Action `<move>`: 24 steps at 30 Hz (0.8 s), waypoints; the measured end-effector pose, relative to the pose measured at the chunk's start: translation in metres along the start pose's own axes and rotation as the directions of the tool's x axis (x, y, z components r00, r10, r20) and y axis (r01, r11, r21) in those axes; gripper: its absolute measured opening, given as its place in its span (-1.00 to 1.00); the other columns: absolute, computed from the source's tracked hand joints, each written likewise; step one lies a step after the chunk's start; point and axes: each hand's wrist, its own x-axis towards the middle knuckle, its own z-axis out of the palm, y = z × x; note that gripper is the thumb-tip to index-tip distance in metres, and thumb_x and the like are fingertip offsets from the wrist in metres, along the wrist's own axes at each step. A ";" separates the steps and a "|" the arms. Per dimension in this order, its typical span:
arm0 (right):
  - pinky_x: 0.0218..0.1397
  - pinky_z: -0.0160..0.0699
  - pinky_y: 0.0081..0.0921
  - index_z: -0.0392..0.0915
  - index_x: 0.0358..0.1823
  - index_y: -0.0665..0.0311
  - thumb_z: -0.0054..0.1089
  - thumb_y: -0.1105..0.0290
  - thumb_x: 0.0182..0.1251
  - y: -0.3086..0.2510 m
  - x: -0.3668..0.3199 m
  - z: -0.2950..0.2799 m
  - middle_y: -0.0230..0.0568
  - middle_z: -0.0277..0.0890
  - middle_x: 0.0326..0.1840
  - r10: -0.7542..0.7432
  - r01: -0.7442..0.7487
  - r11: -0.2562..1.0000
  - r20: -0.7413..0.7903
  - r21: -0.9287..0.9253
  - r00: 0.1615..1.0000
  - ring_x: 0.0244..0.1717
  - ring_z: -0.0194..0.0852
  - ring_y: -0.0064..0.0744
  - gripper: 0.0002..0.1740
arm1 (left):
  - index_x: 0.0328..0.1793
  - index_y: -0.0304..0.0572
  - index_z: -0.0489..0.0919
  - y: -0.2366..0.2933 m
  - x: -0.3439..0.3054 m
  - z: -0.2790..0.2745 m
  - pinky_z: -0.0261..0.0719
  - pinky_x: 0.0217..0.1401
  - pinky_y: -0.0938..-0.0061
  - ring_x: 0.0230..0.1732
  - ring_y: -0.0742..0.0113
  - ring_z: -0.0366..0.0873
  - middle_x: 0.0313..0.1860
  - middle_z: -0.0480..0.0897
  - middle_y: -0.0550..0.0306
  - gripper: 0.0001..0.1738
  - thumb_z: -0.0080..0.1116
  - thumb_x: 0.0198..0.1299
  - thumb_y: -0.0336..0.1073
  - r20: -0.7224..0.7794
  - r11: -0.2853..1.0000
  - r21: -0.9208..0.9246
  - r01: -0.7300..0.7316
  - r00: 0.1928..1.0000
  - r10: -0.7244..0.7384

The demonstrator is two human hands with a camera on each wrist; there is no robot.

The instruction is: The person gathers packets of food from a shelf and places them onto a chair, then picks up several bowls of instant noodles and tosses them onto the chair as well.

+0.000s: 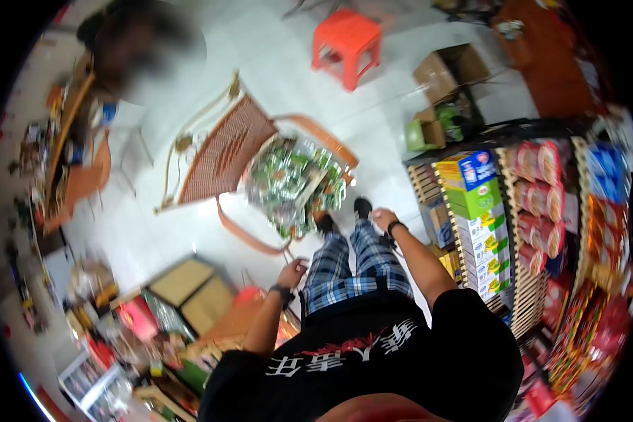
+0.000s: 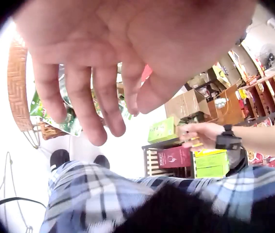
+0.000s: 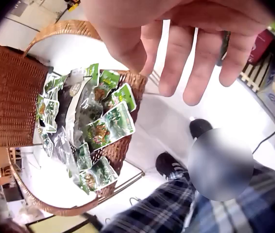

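My left hand (image 1: 293, 273) hangs at my left thigh, its fingers loosely bent with nothing in them. In the left wrist view the fingers of that hand (image 2: 98, 92) spread downward. My right hand (image 1: 382, 219) hangs beside the right thigh, holding nothing. Long, relaxed fingers of this hand (image 3: 188, 58) show in the right wrist view. Just ahead of my feet is a brown wicker chair (image 1: 225, 151). On its woven seat (image 3: 123, 155) lies a pile of green food packets (image 3: 111, 126), some within clear plastic. Both hands are apart from the packets.
Shelves with boxes (image 1: 482, 232) and red-lidded tubs (image 1: 538, 200) stand close on my right. A red plastic stool (image 1: 348, 42) is farther ahead, with open cardboard boxes (image 1: 443, 74) to its right. At my left is a cabinet (image 1: 190, 288) among cluttered goods.
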 end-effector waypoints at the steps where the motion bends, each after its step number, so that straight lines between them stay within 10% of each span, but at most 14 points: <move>1: 0.04 0.54 -0.29 0.62 -0.12 0.14 0.10 0.25 0.23 0.001 -0.022 -0.020 -0.15 0.64 -0.13 0.078 -0.076 0.997 -0.052 0.023 0.996 -0.09 0.59 -0.11 -0.74 | 0.13 -0.05 0.52 -0.011 -0.002 -0.002 0.61 -0.17 0.33 -0.26 0.17 0.69 -0.20 0.71 0.02 -0.65 0.03 0.22 -0.24 -0.011 0.995 -0.097 -0.011 1.000 0.010; 10: -0.39 0.59 -0.48 0.60 -0.08 0.19 0.11 0.32 0.21 0.079 -0.231 -0.051 -0.21 0.66 -0.36 0.597 -0.284 0.669 -0.269 0.687 0.756 -0.49 0.61 -0.41 -0.73 | 0.10 -0.32 0.52 -0.060 0.022 -0.024 0.69 -0.24 0.40 -0.31 0.19 0.69 -0.16 0.67 -0.09 -0.65 -0.07 0.20 -0.48 0.399 0.989 -0.032 0.143 0.909 -0.118; 16: -0.43 0.61 -0.45 0.63 -0.22 0.19 0.08 0.30 0.21 0.158 -0.336 0.085 -0.22 0.65 -0.43 0.748 -0.353 0.596 -0.338 0.721 0.572 -0.55 0.58 -0.44 -0.79 | 0.15 -0.38 0.45 0.003 0.035 -0.017 0.69 -0.23 0.34 -0.26 0.10 0.67 -0.15 0.64 -0.17 -0.61 -0.08 0.16 -0.56 0.463 0.974 0.065 0.215 0.859 -0.220; 18: -0.31 0.65 -0.38 0.66 -0.20 0.16 0.04 0.26 0.25 0.160 -0.367 0.118 -0.22 0.68 -0.36 0.765 -0.580 0.591 -0.161 0.561 0.624 -0.43 0.65 -0.34 -0.75 | 0.11 -0.37 0.44 0.003 0.039 -0.012 0.68 -0.30 0.34 -0.27 0.14 0.66 -0.16 0.63 -0.15 -0.67 -0.06 0.21 -0.45 0.403 0.995 0.005 0.099 0.911 -0.092; 20: 0.02 0.58 -0.25 0.70 -0.19 0.14 0.10 0.25 0.18 0.198 -0.352 0.184 -0.11 0.65 -0.08 0.633 -0.635 0.769 -0.045 -0.079 0.773 -0.05 0.62 -0.13 -0.73 | 0.10 -0.33 0.45 -0.007 0.063 -0.010 0.64 -0.37 0.43 -0.31 0.19 0.66 -0.25 0.64 -0.10 -0.67 -0.04 0.21 -0.42 0.436 0.996 -0.010 0.086 0.897 -0.073; 21: 0.06 0.56 -0.23 0.70 -0.15 0.15 0.07 0.24 0.22 0.205 -0.353 0.190 -0.10 0.65 -0.05 0.636 -0.643 0.763 0.099 0.068 0.765 -0.02 0.62 -0.18 -0.71 | 0.09 -0.28 0.46 0.003 0.056 -0.007 0.58 -0.42 0.50 -0.38 0.26 0.65 -0.33 0.65 -0.04 -0.69 -0.02 0.22 -0.39 0.406 0.961 -0.238 0.142 0.913 -0.034; 24: 0.08 0.53 -0.20 0.69 -0.11 0.16 0.11 0.21 0.23 0.201 -0.353 0.200 -0.09 0.64 -0.04 0.685 -0.699 0.590 0.210 0.404 0.698 -0.02 0.62 -0.16 -0.69 | 0.08 -0.25 0.47 0.023 0.047 -0.012 0.55 -0.44 0.51 -0.41 0.29 0.64 -0.36 0.66 -0.02 -0.70 -0.01 0.20 -0.42 0.327 0.983 -0.142 0.116 0.943 -0.064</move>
